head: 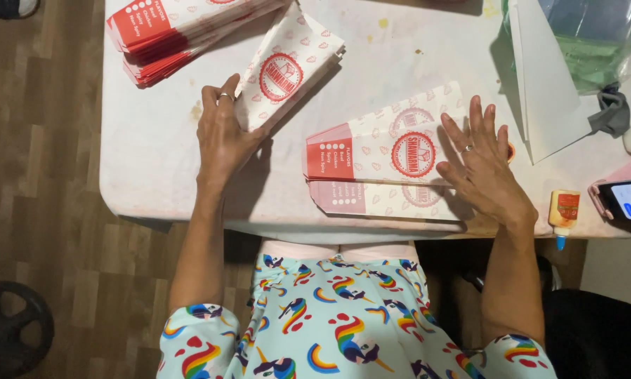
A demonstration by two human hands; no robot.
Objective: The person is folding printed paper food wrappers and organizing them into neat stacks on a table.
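Note:
My left hand (224, 133) grips the near end of a bundle of flat red-and-white paper bags (287, 67) lying tilted on the white table (147, 175). My right hand (480, 165) lies flat, fingers spread, pressing the right end of a printed paper bag (378, 147) that lies on top of another similar bag (378, 200) near the table's front edge. Both bags carry a round red emblem and a red band at their left end.
A stack of the same bags (168, 35) sits at the back left. A white paper cone (547, 91), a green plastic bag (596, 49), a small glue bottle (563, 214) and a phone (628, 200) lie at the right. A wood floor lies to the left.

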